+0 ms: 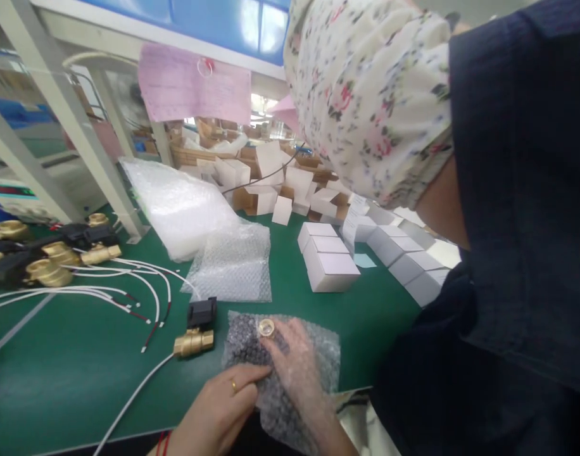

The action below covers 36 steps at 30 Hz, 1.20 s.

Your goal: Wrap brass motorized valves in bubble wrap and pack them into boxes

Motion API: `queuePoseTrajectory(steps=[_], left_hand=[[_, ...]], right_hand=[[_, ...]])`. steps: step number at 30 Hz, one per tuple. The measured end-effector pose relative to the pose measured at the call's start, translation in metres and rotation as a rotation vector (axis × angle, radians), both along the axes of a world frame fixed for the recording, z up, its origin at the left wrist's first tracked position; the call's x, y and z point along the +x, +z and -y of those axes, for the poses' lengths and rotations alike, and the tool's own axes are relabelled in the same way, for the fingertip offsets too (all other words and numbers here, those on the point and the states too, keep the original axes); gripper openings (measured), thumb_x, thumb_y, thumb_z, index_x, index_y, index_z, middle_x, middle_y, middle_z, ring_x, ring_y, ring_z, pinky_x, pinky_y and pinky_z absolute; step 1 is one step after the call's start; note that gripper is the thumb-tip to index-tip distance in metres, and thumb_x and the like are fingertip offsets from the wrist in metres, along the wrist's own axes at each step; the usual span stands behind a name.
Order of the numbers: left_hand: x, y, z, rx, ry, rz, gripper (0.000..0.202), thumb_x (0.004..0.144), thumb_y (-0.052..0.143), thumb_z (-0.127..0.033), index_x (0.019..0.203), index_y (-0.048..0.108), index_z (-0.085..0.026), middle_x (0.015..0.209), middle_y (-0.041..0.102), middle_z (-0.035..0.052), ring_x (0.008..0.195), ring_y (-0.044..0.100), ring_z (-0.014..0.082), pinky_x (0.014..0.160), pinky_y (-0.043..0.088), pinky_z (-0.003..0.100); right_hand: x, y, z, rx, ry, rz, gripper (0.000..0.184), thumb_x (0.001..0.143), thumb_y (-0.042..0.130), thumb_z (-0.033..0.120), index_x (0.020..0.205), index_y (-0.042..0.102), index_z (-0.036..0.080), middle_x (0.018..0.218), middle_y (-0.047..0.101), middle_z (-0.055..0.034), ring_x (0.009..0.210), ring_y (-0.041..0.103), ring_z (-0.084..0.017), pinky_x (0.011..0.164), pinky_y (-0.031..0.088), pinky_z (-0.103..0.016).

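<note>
- Left hand [218, 408]: nearest the camera. Forefinger extended, tip on the bubble-wrap parcel [245, 354]; remaining fingers curled inward. Whether they pinch any film cannot be told.
- Right hand [297, 361]: laid along the right part of the parcel, thumb and forefinger slightly parted beside a round brass end [266, 327]. Firmness of hold cannot be told, nor whether the film passes over or under the palm.
- Parcel: at the near edge of the green bench [81, 386], its lower corner hanging past that edge. Dark contents show through the film; their long axis cannot be made out.
- Governing relation: the brass end lies at the right thumb and forefinger tips, ring opening facing up — the right hand is the nearer. The left forefinger tip stops short of it, on the camera side.
- Near the parcel's left: a loose brass valve [194, 342], long axis running left to right, black housing [202, 312] on its far side.
- Beyond: flat bubble-wrap sheets [237, 266]; three white boxes [332, 263] side by side; more brass valves [50, 272] at far left.
- Right: a co-worker's floral sleeve [375, 101].
- Farthest: opened cartons [283, 206] and a hanging pink sheet [190, 88].
</note>
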State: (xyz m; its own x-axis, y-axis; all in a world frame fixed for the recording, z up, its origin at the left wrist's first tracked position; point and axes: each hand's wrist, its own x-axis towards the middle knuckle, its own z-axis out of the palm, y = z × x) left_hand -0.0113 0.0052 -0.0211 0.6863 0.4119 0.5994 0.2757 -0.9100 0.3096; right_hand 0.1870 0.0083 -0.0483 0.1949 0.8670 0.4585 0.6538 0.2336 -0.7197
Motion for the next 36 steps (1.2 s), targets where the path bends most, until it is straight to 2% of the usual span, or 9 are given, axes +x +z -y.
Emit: queuePoseTrajectory(steps=[8, 11, 14, 17, 22, 27, 31, 33, 36], left_hand=[[0.018, 0.005, -0.009, -0.481, 0.150, -0.132, 0.032, 0.104, 0.036, -0.021, 0.105, 0.068, -0.023, 0.096, 0.078, 0.0006, 0.087, 0.077, 0.0175, 0.077, 0.059, 0.024], [0.026, 0.014, -0.007, -0.589, 0.184, -0.232, 0.034, 0.102, 0.034, -0.019, 0.096, 0.068, -0.020, 0.093, 0.076, 0.0039, 0.085, 0.075, 0.0219, 0.075, 0.058, 0.029], [0.014, 0.020, -0.012, -0.654, 0.173, -0.278, 0.028, 0.101, 0.043, -0.024, 0.088, 0.068, -0.020, 0.085, 0.074, 0.0020, 0.077, 0.072, 0.0194, 0.072, 0.055, 0.026], [-0.011, 0.022, -0.025, -0.523, 0.302, -0.209, 0.023, 0.099, 0.049, -0.028, 0.085, 0.067, -0.021, 0.078, 0.071, 0.0007, 0.070, 0.070, 0.0179, 0.066, 0.054, 0.025], [-0.007, 0.031, -0.036, -0.210, 0.287, -0.319, 0.050, 0.087, 0.071, -0.036, 0.136, 0.061, -0.027, 0.142, 0.062, 0.0119, 0.129, 0.058, 0.0378, 0.107, 0.049, 0.059], [0.034, 0.045, -0.039, -0.555, 0.354, -0.483, 0.040, 0.079, 0.083, -0.032, 0.115, 0.071, -0.018, 0.121, 0.067, 0.0128, 0.119, 0.059, 0.0354, 0.103, 0.049, 0.052], [0.034, 0.046, -0.047, -0.717, 0.361, -0.263, 0.023, 0.080, 0.080, -0.030, 0.098, 0.072, -0.019, 0.108, 0.068, 0.0078, 0.110, 0.060, 0.0299, 0.099, 0.047, 0.045], [0.029, 0.044, -0.051, -0.815, 0.361, -0.149, 0.019, 0.079, 0.077, -0.032, 0.090, 0.072, -0.017, 0.100, 0.069, 0.0068, 0.101, 0.062, 0.0283, 0.095, 0.047, 0.042], [0.029, 0.043, -0.056, -1.037, 0.277, 0.014, 0.028, 0.075, 0.072, -0.041, 0.087, 0.071, -0.016, 0.091, 0.072, 0.0060, 0.087, 0.063, 0.0261, 0.084, 0.048, 0.038]], right_hand=[[0.035, 0.063, 0.064, 0.293, 0.008, 0.089, 0.029, 0.093, 0.062, 0.018, 0.122, 0.067, 0.022, 0.111, 0.068, -0.0086, 0.107, 0.064, -0.023, 0.096, 0.051, -0.032], [0.023, 0.057, 0.062, -0.184, 0.315, 0.097, 0.029, 0.080, 0.061, 0.021, 0.108, 0.071, 0.018, 0.108, 0.069, -0.0140, 0.116, 0.059, -0.035, 0.113, 0.036, -0.053], [0.019, 0.040, 0.039, -0.511, 0.281, -0.135, 0.020, 0.077, 0.051, 0.024, 0.082, 0.070, 0.018, 0.087, 0.070, -0.0128, 0.093, 0.065, -0.034, 0.095, 0.046, -0.051], [0.025, 0.031, 0.019, -0.616, 0.348, -0.297, 0.021, 0.080, 0.048, 0.032, 0.071, 0.062, 0.019, 0.071, 0.068, -0.0081, 0.071, 0.067, -0.025, 0.071, 0.051, -0.035], [0.024, 0.031, 0.008, -0.675, 0.437, -0.391, 0.026, 0.080, 0.048, 0.041, 0.068, 0.058, 0.020, 0.061, 0.063, -0.0034, 0.058, 0.062, -0.021, 0.058, 0.049, -0.028], [0.040, 0.043, 0.011, -0.434, 0.164, -0.176, 0.013, 0.076, 0.058, 0.028, 0.074, 0.067, 0.019, 0.077, 0.069, -0.0075, 0.079, 0.064, -0.028, 0.076, 0.050, -0.039], [0.047, 0.056, 0.025, 0.255, -0.210, 0.164, 0.021, 0.094, 0.058, 0.016, 0.109, 0.072, 0.021, 0.116, 0.072, -0.0108, 0.116, 0.062, -0.029, 0.111, 0.037, -0.048], [0.038, 0.059, 0.029, 0.524, -0.137, 0.408, 0.036, 0.094, 0.055, 0.007, 0.123, 0.069, 0.023, 0.124, 0.072, -0.0063, 0.127, 0.059, -0.024, 0.121, 0.029, -0.043], [0.020, 0.057, 0.022, 0.317, 0.155, 0.358, 0.040, 0.102, 0.050, 0.021, 0.142, 0.057, 0.026, 0.136, 0.066, -0.0043, 0.135, 0.055, -0.027, 0.124, 0.027, -0.046]])
